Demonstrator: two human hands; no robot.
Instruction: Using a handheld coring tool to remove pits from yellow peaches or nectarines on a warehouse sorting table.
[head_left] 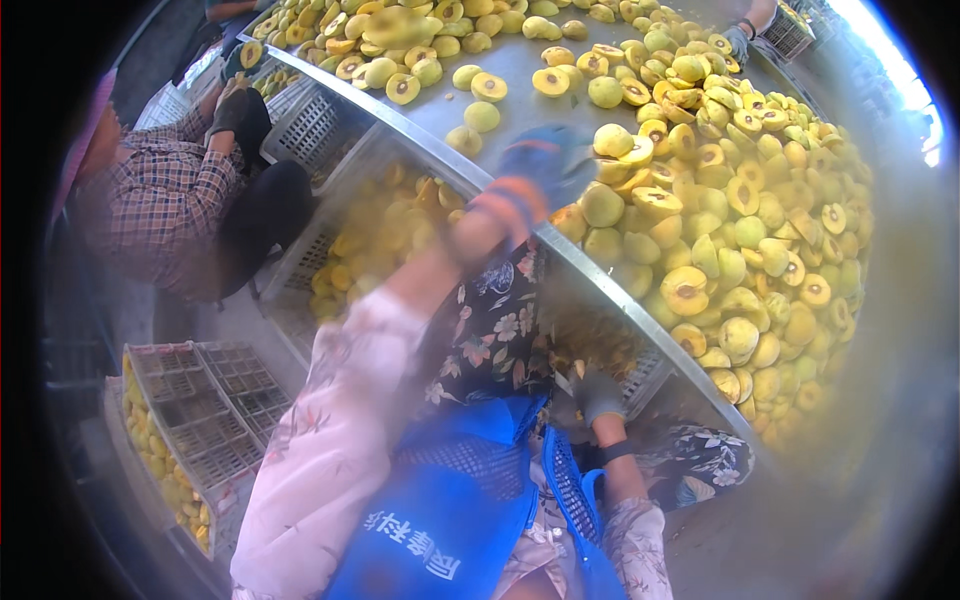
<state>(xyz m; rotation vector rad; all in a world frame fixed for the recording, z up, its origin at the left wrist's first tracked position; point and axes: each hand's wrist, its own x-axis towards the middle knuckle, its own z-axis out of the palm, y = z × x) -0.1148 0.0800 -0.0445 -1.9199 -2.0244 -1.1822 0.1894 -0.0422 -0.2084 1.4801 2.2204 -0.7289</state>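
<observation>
Seemingly, in the head view, a pick-up step is in hand: the blurred left hand [547,172] reaches over one metal table [535,115] heaped with uncountable yellow fruit [685,290], probably calling for a sure grasp next. The right hand [600,396] is nearer the body; I cannot tell either's closure.

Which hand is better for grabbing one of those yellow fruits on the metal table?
Probably the left hand: it's over the metal table, close to the yellow fruits. The right hand is lower, outside the table's rim.
</observation>
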